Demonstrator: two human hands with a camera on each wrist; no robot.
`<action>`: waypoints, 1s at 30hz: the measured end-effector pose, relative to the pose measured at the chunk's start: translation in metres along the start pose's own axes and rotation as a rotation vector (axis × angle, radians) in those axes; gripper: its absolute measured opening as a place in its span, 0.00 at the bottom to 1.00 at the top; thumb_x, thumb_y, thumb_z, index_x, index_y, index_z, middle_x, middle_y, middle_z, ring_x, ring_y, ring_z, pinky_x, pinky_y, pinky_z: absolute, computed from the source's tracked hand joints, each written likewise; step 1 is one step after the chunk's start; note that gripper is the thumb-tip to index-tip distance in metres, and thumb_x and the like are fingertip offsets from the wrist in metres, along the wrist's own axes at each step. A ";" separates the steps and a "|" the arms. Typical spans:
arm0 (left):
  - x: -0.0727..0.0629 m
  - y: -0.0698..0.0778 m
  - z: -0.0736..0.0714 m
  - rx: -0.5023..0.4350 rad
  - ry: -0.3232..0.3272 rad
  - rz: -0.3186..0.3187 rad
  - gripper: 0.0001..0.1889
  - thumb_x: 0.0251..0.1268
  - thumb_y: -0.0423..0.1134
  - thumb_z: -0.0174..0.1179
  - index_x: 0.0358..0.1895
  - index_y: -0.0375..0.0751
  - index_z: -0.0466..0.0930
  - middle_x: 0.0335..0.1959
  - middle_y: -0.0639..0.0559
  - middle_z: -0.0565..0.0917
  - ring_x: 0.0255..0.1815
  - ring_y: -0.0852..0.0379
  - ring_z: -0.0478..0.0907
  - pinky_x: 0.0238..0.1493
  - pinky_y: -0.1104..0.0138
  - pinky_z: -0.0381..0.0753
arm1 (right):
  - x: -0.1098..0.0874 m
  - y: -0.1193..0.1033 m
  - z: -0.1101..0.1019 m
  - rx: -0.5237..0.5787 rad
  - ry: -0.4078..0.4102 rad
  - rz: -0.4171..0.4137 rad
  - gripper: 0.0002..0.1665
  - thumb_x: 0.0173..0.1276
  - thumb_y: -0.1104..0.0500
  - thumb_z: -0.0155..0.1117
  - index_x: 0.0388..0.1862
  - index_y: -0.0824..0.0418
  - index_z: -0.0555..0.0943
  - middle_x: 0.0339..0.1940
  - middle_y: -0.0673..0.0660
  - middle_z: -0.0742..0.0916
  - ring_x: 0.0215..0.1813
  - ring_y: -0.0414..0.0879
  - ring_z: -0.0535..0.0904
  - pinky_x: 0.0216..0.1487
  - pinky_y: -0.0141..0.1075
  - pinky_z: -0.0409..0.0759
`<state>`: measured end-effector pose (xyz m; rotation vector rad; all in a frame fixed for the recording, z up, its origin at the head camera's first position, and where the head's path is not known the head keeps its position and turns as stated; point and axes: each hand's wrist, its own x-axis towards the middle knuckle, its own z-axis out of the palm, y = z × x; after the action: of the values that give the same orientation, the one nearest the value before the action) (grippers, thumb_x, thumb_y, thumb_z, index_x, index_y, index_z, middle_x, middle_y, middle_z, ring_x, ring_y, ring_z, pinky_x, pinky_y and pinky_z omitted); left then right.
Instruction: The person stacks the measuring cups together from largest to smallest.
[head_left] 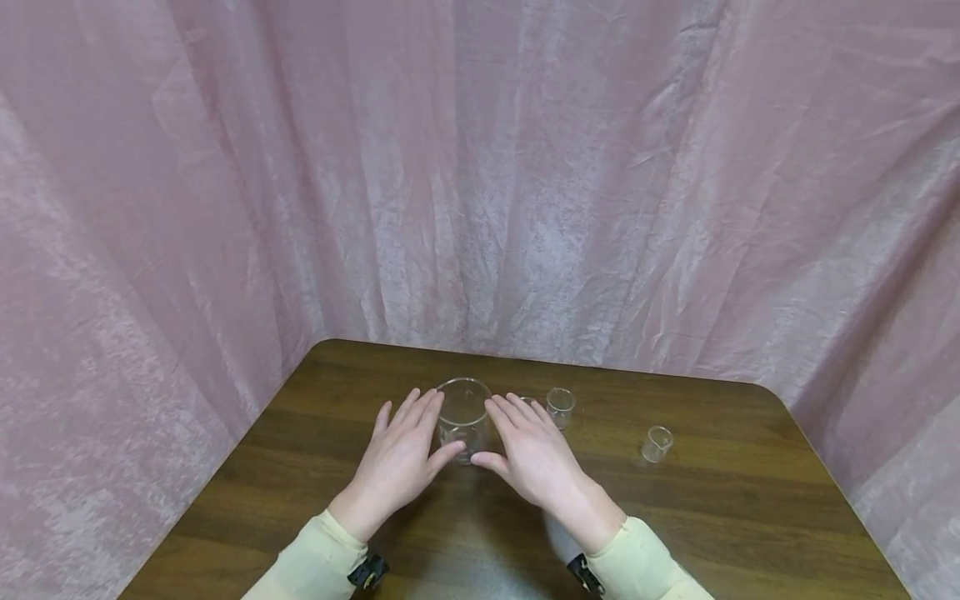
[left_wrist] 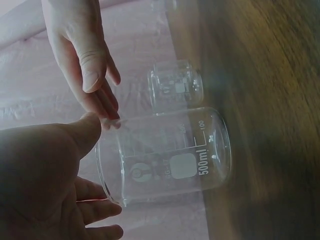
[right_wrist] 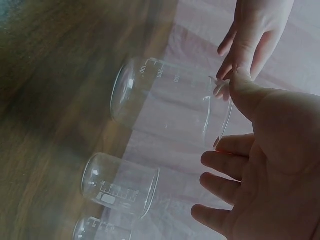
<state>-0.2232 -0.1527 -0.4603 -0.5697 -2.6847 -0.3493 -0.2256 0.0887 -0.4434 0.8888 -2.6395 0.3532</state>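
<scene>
Left hand (head_left: 397, 460) and right hand (head_left: 538, 460), angled inward with fingers nearly straight and thumbs spread, flank the upright 500 ml glass beaker (left_wrist: 182, 162) on the wood-grain table (head_left: 735, 492); neither grips it, fingertip contact being unclear.

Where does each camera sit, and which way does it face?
Head: worn on the head, facing forward and down at the table and pink curtain; left hand, right hand, sleeves.
Left wrist: faces the large beaker side-on, picture turned sideways; left hand near, right beyond.
Right wrist: same beaker, also turned sideways; right hand near, left beyond.
Shared by wrist views: that beaker, both hands.
</scene>
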 end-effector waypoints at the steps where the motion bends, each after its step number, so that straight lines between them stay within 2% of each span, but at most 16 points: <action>1: -0.001 0.001 0.000 0.000 0.005 0.002 0.45 0.77 0.64 0.66 0.82 0.32 0.70 0.80 0.37 0.75 0.84 0.34 0.66 0.77 0.26 0.62 | -0.001 0.000 0.000 0.003 0.004 -0.002 0.46 0.77 0.39 0.73 0.79 0.69 0.76 0.77 0.68 0.81 0.80 0.66 0.74 0.80 0.63 0.69; 9: -0.008 0.007 -0.004 -0.007 0.030 0.019 0.45 0.75 0.64 0.68 0.81 0.33 0.71 0.79 0.39 0.76 0.82 0.34 0.69 0.76 0.25 0.62 | -0.010 -0.001 -0.004 0.004 0.017 -0.003 0.46 0.76 0.38 0.74 0.79 0.69 0.76 0.77 0.68 0.81 0.80 0.66 0.74 0.80 0.64 0.69; 15: -0.012 0.013 -0.007 -0.015 0.019 0.027 0.45 0.75 0.64 0.68 0.81 0.33 0.71 0.79 0.39 0.76 0.82 0.35 0.70 0.77 0.26 0.62 | -0.019 -0.003 -0.007 0.014 -0.002 0.014 0.47 0.76 0.37 0.73 0.80 0.68 0.75 0.78 0.67 0.80 0.81 0.65 0.72 0.81 0.64 0.68; 30: -0.019 0.024 -0.010 -0.029 0.053 0.065 0.45 0.73 0.62 0.72 0.80 0.34 0.71 0.76 0.41 0.79 0.79 0.36 0.73 0.77 0.27 0.63 | -0.040 -0.002 -0.011 0.007 0.053 -0.003 0.47 0.73 0.39 0.76 0.78 0.68 0.77 0.78 0.66 0.81 0.81 0.64 0.73 0.81 0.61 0.68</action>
<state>-0.1937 -0.1407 -0.4552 -0.6462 -2.6079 -0.3797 -0.1920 0.1127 -0.4482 0.8735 -2.5898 0.3796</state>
